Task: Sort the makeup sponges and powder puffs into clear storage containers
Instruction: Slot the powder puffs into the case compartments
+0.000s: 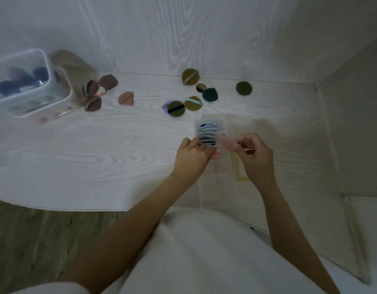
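Head view
Left hand (pixel 191 154): fingers curled round the near end of the small clear case (pixel 209 132), gripping it.
Right hand (pixel 254 152): pinches a pink puff (pixel 227 143) just beside the case, at its 3 o'clock.
Case: on the white counter (pixel 77 149), holding a row of blue puffs.
Loose puffs (pixel 192 102): at 12 o'clock, scattered.
Big clear tub (pixel 24 81): at 10 o'clock, dark sponges inside.

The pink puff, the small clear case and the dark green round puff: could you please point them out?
pink puff (pixel 228 144), head view, its flat face.
small clear case (pixel 221 124), head view, far right rim.
dark green round puff (pixel 244 88), head view, its centre.
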The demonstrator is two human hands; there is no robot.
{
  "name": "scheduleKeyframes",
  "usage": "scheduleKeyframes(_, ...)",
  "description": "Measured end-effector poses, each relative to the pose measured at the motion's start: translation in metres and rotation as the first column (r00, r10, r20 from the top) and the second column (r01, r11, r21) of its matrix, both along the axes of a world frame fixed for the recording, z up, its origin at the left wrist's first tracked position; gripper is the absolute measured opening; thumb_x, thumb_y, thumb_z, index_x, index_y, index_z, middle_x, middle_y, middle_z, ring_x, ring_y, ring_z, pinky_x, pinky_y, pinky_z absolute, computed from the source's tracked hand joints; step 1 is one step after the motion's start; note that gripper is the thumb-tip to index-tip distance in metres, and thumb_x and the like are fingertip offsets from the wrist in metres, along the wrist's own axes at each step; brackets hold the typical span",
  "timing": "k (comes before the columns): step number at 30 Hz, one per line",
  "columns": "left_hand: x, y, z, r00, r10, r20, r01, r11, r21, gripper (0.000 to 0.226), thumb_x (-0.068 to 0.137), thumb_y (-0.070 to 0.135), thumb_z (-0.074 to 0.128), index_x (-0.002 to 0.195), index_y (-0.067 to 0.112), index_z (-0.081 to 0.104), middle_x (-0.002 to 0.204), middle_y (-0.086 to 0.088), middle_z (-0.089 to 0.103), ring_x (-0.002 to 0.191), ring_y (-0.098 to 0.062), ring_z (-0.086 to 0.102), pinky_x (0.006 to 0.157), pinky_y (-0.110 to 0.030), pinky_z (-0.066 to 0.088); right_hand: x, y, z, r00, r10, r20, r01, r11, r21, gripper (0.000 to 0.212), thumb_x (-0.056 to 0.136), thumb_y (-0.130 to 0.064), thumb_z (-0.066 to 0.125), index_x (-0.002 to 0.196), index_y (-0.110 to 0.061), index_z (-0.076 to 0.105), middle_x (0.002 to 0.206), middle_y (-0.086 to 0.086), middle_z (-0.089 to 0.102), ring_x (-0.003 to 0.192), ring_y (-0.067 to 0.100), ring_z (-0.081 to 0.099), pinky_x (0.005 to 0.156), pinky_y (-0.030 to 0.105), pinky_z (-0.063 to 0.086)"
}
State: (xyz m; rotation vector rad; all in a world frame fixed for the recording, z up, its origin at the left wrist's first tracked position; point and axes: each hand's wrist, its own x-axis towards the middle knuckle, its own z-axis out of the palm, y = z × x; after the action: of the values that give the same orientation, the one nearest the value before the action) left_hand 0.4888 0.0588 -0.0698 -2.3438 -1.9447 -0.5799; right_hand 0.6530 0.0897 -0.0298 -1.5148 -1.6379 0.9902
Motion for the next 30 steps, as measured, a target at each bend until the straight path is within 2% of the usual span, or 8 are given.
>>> scheduleKeyframes(4, 0.000, 0.001, 0.002, 0.999, -0.014, -0.030, 0.013, 1.000, -0.006, 0.034, 0.087, 0.046, 0.051, 0.072, 0.024, 0.072, 0.062, 0.008, 0.068, 0.066, -0.016, 0.060, 0.064, -0.029, 0.028, 0.000, -0.002, -0.003, 0.989, 0.073, 0.128, -0.083, 0.994, 0.077, 0.006, 0.082, -0.023, 0.065, 0.082, -0.020, 0.060, 0.078, -0.010, 0.062, 0.072, -0.003, 0.054, 0.061, 0.011, 0.036)
scheduleKeyframes(7, -0.004, 0.002, 0.002, 1.000, -0.003, -0.015, 0.002, 0.998, -0.057, 0.034, 0.084, 0.047, 0.050, 0.073, 0.026, 0.074, 0.057, 0.006, 0.065, 0.062, -0.016, 0.059, 0.063, -0.029, 0.026, -0.001, -0.002, -0.007, 0.980, 0.099, 0.171, -0.117, 0.988, 0.099, 0.026, 0.079, -0.041, 0.055, 0.081, -0.017, 0.061, 0.079, -0.007, 0.062, 0.074, 0.003, 0.055, 0.067, 0.018, 0.041)
scheduleKeyframes(12, -0.006, 0.003, -0.003, 0.996, -0.084, -0.010, 0.082, 0.992, -0.095, 0.038, 0.087, 0.044, 0.043, 0.075, 0.027, 0.074, 0.056, 0.003, 0.062, 0.065, -0.015, 0.060, 0.068, -0.031, 0.025, -0.003, -0.001, -0.007, 0.985, 0.095, 0.142, -0.114, 0.985, 0.129, 0.033, 0.079, -0.047, 0.056, 0.079, -0.015, 0.061, 0.076, -0.007, 0.063, 0.073, 0.009, 0.059, 0.068, 0.030, 0.047)
scheduleKeyframes(16, -0.011, -0.007, -0.006, 0.983, -0.177, -0.053, 0.177, 0.984, -0.003, 0.017, 0.079, 0.026, 0.061, 0.091, 0.028, 0.074, 0.079, 0.006, 0.070, 0.083, -0.017, 0.063, 0.079, -0.036, 0.025, 0.001, 0.003, -0.007, 0.972, 0.157, 0.175, -0.184, 0.971, 0.151, 0.019, 0.080, -0.034, 0.059, 0.079, -0.015, 0.064, 0.076, -0.010, 0.063, 0.072, 0.004, 0.057, 0.068, 0.032, 0.048)
scheduleKeyframes(18, -0.013, -0.011, -0.009, 0.986, -0.160, -0.052, 0.161, 0.987, 0.019, 0.025, 0.074, 0.021, 0.070, 0.096, 0.032, 0.072, 0.088, 0.009, 0.071, 0.087, -0.018, 0.061, 0.080, -0.037, 0.025, 0.001, 0.004, -0.008, 0.947, 0.198, 0.253, -0.252, 0.947, 0.201, 0.016, 0.081, -0.031, 0.057, 0.079, -0.017, 0.065, 0.075, -0.009, 0.064, 0.071, 0.007, 0.057, 0.067, 0.034, 0.045)
scheduleKeyframes(21, -0.010, -0.013, -0.010, 0.992, -0.109, -0.061, 0.112, 0.992, 0.057, 0.024, 0.083, 0.025, 0.055, 0.096, 0.037, 0.072, 0.087, 0.011, 0.069, 0.082, -0.019, 0.057, 0.077, -0.036, 0.025, -0.006, 0.008, -0.015, 0.864, 0.197, 0.463, -0.337, 0.909, 0.243, 0.019, 0.082, -0.036, 0.057, 0.076, -0.020, 0.067, 0.072, -0.007, 0.066, 0.068, 0.016, 0.056, 0.067, 0.032, 0.036)
scheduleKeyframes(25, -0.011, -0.012, -0.011, 0.994, -0.103, -0.047, 0.105, 0.993, 0.058, 0.025, 0.082, 0.027, 0.051, 0.089, 0.034, 0.074, 0.080, 0.012, 0.070, 0.077, -0.019, 0.059, 0.077, -0.036, 0.026, -0.027, 0.011, -0.024, 0.721, 0.152, 0.676, -0.449, 0.846, 0.289, 0.019, 0.080, -0.023, 0.056, 0.064, -0.016, 0.064, 0.059, -0.001, 0.062, 0.060, 0.022, 0.054, 0.065, 0.028, 0.029)
scheduleKeyframes(30, -0.018, -0.013, -0.010, 0.992, -0.124, -0.003, 0.124, 0.992, 0.002, 0.024, 0.080, 0.028, 0.050, 0.089, 0.027, 0.073, 0.079, 0.010, 0.071, 0.085, -0.014, 0.051, 0.079, -0.034, 0.026, -0.036, 0.006, -0.027, 0.662, 0.246, 0.708, -0.491, 0.856, 0.162, 0.023, 0.073, -0.021, 0.045, 0.061, -0.017, 0.065, 0.053, 0.001, 0.061, 0.054, 0.023, 0.054, 0.057, 0.028, 0.037)
